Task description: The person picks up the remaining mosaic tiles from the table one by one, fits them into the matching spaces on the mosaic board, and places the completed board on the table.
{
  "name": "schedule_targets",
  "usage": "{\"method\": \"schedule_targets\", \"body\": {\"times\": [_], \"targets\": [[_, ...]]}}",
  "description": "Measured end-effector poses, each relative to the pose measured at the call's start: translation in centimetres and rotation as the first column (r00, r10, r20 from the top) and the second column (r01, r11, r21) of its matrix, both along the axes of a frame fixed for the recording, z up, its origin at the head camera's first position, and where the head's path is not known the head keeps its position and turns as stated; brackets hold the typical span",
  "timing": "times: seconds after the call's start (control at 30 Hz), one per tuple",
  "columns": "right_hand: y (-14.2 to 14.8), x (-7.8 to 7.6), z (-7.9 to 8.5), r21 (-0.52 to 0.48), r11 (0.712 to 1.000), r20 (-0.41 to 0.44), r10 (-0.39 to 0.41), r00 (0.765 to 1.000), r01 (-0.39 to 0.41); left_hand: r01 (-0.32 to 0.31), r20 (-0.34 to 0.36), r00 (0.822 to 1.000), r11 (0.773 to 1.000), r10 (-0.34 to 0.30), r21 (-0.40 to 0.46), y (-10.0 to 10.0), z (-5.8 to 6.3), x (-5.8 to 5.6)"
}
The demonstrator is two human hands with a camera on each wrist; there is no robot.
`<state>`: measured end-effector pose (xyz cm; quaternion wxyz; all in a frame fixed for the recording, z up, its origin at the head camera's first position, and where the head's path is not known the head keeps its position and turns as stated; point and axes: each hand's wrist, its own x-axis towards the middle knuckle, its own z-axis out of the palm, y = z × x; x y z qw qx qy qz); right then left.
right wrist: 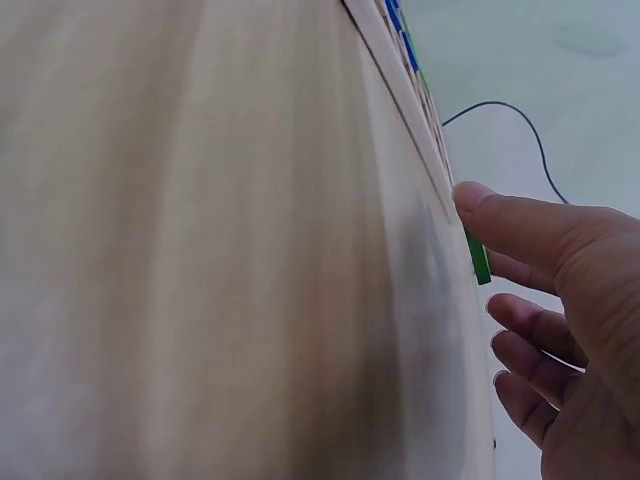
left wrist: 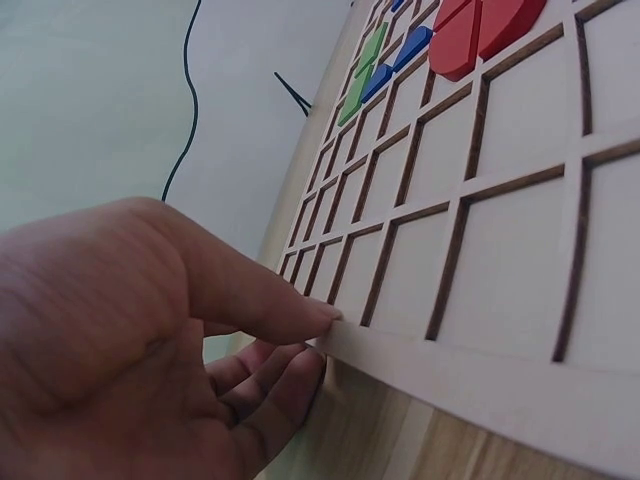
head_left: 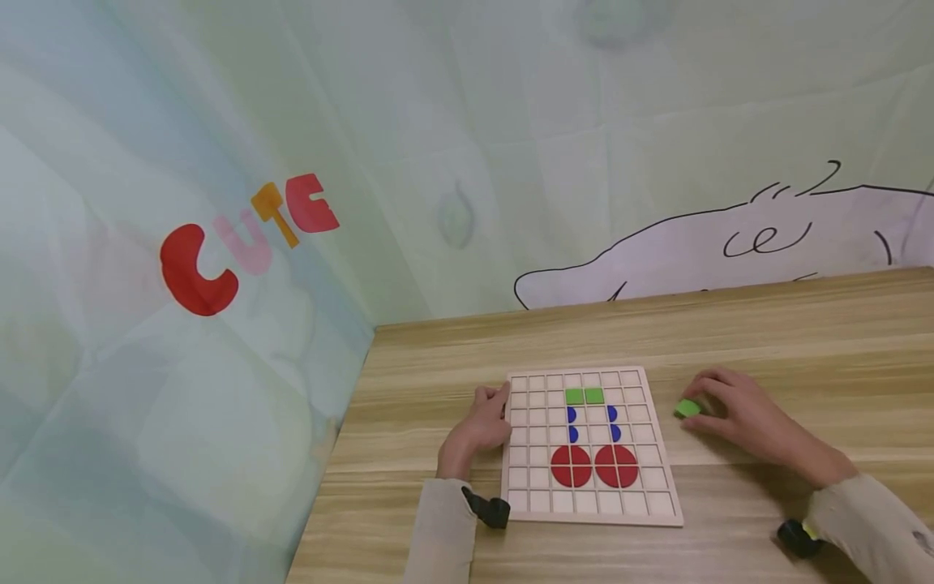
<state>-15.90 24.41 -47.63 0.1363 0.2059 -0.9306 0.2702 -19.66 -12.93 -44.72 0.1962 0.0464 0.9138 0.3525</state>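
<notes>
A wooden grid board (head_left: 529, 480) lies on the table with colored pieces set in its cells. My left hand (head_left: 481, 426) grips the board's left edge, thumb on the rim and fingers curled at its side. To the right of the board, my right hand (head_left: 747, 418) pinches a green square tile (head_left: 687, 408) between thumb and forefinger; its other fingers are loosely bent in the right wrist view. On the board, two green squares (head_left: 584, 396) sit side by side near the top. Below them are several blue half-circles (head_left: 612, 414) in two columns, then two red circles (head_left: 616, 466) made of quarter pieces.
The wood-grain table (head_left: 430, 357) meets a printed cloth backdrop (head_left: 452, 162) at its back and left edges. A black wrist camera (head_left: 496, 513) on the left sleeve overlaps the board's lower left corner in the head view.
</notes>
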Motion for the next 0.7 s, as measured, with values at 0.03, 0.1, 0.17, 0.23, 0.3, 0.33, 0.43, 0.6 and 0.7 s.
{"method": "schedule_targets", "body": {"times": [0.03, 0.1, 0.17, 0.23, 0.3, 0.33, 0.43, 0.6, 0.7], "targets": [[-0.1, -0.1, 0.2, 0.001, 1.0, 0.005, 0.002, 1.0, -0.002, 0.0, -0.001, 1.0, 1.0, 0.0, 0.001, 0.0, 0.0, 0.0], [-0.4, -0.3, 0.4, 0.005, 1.0, 0.029, 0.009, 1.0, -0.009, 0.002, -0.005, 1.0, 1.0, -0.002, -0.002, 0.0, 0.1, 0.0], [-0.7, -0.6, 0.6, 0.013, 1.0, 0.043, 0.011, 0.999, -0.012, 0.005, -0.009, 1.0, 1.0, -0.005, -0.002, 0.0, 0.2, 0.1], [-1.0, -0.9, 0.8, 0.017, 1.0, 0.061, 0.016, 0.998, -0.017, 0.007, -0.014, 1.0, 1.0, -0.007, -0.002, 0.0, 0.1, 0.1], [-1.4, -1.2, 1.0, 0.024, 0.999, 0.083, 0.019, 0.996, -0.021, 0.007, -0.015, 1.0, 1.0, -0.007, -0.003, 0.0, 0.1, 0.1], [-1.5, -1.4, 1.1, 0.022, 0.999, 0.094, 0.023, 0.995, -0.025, 0.006, -0.015, 1.0, 1.0, -0.006, -0.003, 0.0, 0.0, 0.1], [-2.1, -1.9, 1.4, 0.022, 0.999, 0.129, 0.038, 0.991, -0.042, 0.007, -0.018, 1.0, 1.0, -0.007, -0.007, 0.0, -0.1, 0.1], [-3.5, -3.0, 1.8, 0.02, 0.997, 0.157, 0.077, 0.985, -0.081, 0.014, -0.021, 1.0, 1.0, -0.014, -0.004, 0.0, -0.2, 0.0], [-4.3, -3.6, 1.8, 0.029, 0.994, 0.174, 0.098, 0.98, -0.105, 0.011, -0.013, 1.0, 1.0, -0.011, 0.004, 0.0, -0.1, -0.1]]}}
